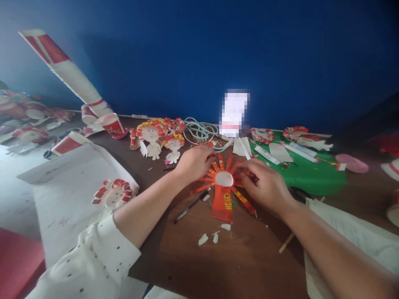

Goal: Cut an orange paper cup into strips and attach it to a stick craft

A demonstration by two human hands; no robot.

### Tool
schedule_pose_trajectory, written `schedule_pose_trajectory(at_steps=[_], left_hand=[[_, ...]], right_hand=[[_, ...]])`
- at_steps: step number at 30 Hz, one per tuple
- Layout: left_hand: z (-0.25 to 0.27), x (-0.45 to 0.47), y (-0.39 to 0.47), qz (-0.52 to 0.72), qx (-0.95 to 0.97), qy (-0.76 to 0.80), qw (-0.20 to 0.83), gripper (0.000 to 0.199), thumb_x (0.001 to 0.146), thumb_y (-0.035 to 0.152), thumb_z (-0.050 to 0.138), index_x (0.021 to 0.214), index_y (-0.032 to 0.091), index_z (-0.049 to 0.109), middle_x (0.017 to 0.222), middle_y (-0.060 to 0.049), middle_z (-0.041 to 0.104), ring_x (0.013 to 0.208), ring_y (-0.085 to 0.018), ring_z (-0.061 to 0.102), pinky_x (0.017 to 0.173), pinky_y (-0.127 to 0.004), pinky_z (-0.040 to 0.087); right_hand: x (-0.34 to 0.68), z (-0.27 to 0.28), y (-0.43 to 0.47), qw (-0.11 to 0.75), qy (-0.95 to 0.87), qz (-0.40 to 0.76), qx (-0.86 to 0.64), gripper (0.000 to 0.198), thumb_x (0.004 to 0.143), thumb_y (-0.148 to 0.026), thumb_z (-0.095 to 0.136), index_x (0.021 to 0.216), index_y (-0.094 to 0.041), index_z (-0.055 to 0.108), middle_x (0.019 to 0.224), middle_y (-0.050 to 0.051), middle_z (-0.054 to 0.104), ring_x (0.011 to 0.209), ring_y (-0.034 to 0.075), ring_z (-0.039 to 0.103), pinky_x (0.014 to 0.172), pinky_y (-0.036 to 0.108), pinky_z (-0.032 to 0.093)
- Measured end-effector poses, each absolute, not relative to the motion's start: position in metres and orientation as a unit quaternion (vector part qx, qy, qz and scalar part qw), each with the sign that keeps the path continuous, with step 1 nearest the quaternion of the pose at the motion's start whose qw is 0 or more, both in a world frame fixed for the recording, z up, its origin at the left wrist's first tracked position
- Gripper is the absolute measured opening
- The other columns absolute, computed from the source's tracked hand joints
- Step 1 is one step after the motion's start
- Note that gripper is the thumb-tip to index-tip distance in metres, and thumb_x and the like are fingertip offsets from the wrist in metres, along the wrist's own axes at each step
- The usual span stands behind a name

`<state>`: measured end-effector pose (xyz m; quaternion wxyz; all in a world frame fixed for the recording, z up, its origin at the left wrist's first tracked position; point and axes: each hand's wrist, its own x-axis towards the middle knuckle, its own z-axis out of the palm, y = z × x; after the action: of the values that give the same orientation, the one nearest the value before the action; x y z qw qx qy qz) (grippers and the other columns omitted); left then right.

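A red-orange paper cup [222,203], cut into strips that fan out around its round white base [224,179], lies on the brown table. One wide strip with yellow lettering points toward me. My left hand [198,161] has its fingers bent and closed at the strips on the upper left. On the right side, my right hand [264,181] pinches at the strips with thumb and fingers, whose tips are partly hidden. A black pen [190,207] rests left of the cup, and white paper scraps [203,239] lie in front.
Finished paper lion figures [152,139] stand at the back left near coiled cable [201,129]. A lit phone [234,112], blurred out, leans on the blue wall. Glue tubes [267,155] lie on green paper [314,177]. Paper cups [112,124] and white sheets [71,199] are leftward.
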<state>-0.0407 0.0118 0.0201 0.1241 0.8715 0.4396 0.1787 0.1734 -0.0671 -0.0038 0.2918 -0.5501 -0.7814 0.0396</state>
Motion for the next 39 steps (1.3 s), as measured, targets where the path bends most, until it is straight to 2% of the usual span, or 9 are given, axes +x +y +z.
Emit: schedule_pose_trajectory(at_steps=[5, 12, 19, 24, 27, 31, 34, 36, 39], left_hand=[[0.016, -0.037, 0.004, 0.089, 0.856, 0.484, 0.158, 0.024, 0.086, 0.038, 0.047, 0.089, 0.022, 0.064, 0.083, -0.004, 0.069, 0.076, -0.020, 0.063, 0.065, -0.028, 0.044], [0.005, -0.029, -0.007, 0.054, 0.866, 0.470, 0.162, 0.017, 0.082, 0.034, 0.049, 0.087, 0.021, 0.059, 0.088, -0.006, 0.069, 0.080, -0.023, 0.065, 0.067, -0.030, 0.046], [-0.001, -0.022, -0.010, 0.061, 0.857, 0.488, 0.153, 0.016, 0.082, 0.028, 0.047, 0.088, 0.019, 0.059, 0.089, -0.010, 0.069, 0.083, -0.027, 0.066, 0.069, -0.034, 0.048], [-0.003, -0.020, -0.013, 0.069, 0.857, 0.495, 0.124, 0.019, 0.084, 0.027, 0.045, 0.090, 0.019, 0.060, 0.090, -0.011, 0.069, 0.084, -0.027, 0.066, 0.069, -0.034, 0.048], [-0.003, -0.020, -0.014, 0.076, 0.855, 0.502, 0.109, 0.020, 0.085, 0.029, 0.045, 0.088, 0.019, 0.062, 0.089, -0.011, 0.069, 0.083, -0.026, 0.066, 0.071, -0.034, 0.047], [0.002, -0.024, -0.009, 0.155, 0.829, 0.522, 0.126, 0.017, 0.084, 0.032, 0.049, 0.084, 0.020, 0.062, 0.084, -0.008, 0.069, 0.079, -0.023, 0.064, 0.070, -0.032, 0.046], [0.009, -0.029, -0.001, 0.288, 0.770, 0.544, 0.167, 0.015, 0.082, 0.032, 0.053, 0.081, 0.020, 0.062, 0.080, -0.004, 0.068, 0.075, -0.019, 0.062, 0.069, -0.030, 0.045], [0.013, -0.031, 0.007, 0.377, 0.713, 0.548, 0.223, 0.016, 0.081, 0.034, 0.056, 0.078, 0.020, 0.063, 0.077, -0.003, 0.067, 0.073, -0.018, 0.061, 0.069, -0.029, 0.045], [0.015, -0.034, 0.014, 0.466, 0.601, 0.505, 0.409, 0.023, 0.077, 0.041, 0.061, 0.075, 0.018, 0.062, 0.071, -0.004, 0.064, 0.069, -0.018, 0.061, 0.067, -0.031, 0.048]], right_hand=[[0.163, -0.009, -0.070, 0.225, -0.811, 0.012, -0.539, 0.027, 0.085, -0.018, 0.049, 0.108, -0.022, 0.063, 0.114, 0.005, 0.066, 0.095, 0.020, 0.065, 0.074, 0.028, 0.049], [0.150, -0.005, -0.073, 0.056, -0.845, -0.037, -0.531, 0.041, 0.085, -0.017, 0.047, 0.118, -0.034, 0.063, 0.123, -0.002, 0.065, 0.076, 0.019, 0.069, 0.058, 0.028, 0.047], [0.143, -0.003, -0.072, 0.014, -0.832, -0.034, -0.554, 0.043, 0.088, -0.022, 0.045, 0.126, -0.037, 0.058, 0.124, 0.000, 0.064, 0.067, 0.019, 0.070, 0.052, 0.029, 0.046], [0.142, -0.006, -0.074, 0.032, -0.829, -0.018, -0.558, 0.039, 0.086, -0.021, 0.047, 0.118, -0.034, 0.064, 0.120, 0.001, 0.067, 0.067, 0.020, 0.070, 0.052, 0.028, 0.048], [0.146, -0.007, -0.074, 0.128, -0.821, 0.005, -0.557, 0.036, 0.085, -0.019, 0.049, 0.113, -0.032, 0.067, 0.118, -0.001, 0.068, 0.079, 0.021, 0.070, 0.062, 0.030, 0.052], [0.156, 0.003, -0.071, 0.417, -0.725, 0.004, -0.548, 0.034, 0.086, -0.016, 0.048, 0.112, -0.026, 0.067, 0.116, 0.003, 0.067, 0.102, 0.020, 0.064, 0.087, 0.033, 0.050], [0.169, 0.009, -0.060, 0.570, -0.567, 0.060, -0.592, 0.032, 0.084, -0.025, 0.055, 0.115, -0.027, 0.064, 0.115, 0.005, 0.065, 0.084, 0.018, 0.065, 0.073, 0.033, 0.053], [0.179, 0.009, -0.051, 0.633, -0.445, 0.166, -0.611, 0.036, 0.082, -0.031, 0.059, 0.117, -0.028, 0.061, 0.116, 0.005, 0.064, 0.078, 0.016, 0.064, 0.058, 0.027, 0.051], [0.186, 0.004, -0.039, 0.671, -0.286, 0.332, -0.598, 0.028, 0.075, -0.030, 0.065, 0.102, -0.027, 0.063, 0.109, 0.003, 0.065, 0.080, 0.016, 0.064, 0.049, 0.022, 0.046]])
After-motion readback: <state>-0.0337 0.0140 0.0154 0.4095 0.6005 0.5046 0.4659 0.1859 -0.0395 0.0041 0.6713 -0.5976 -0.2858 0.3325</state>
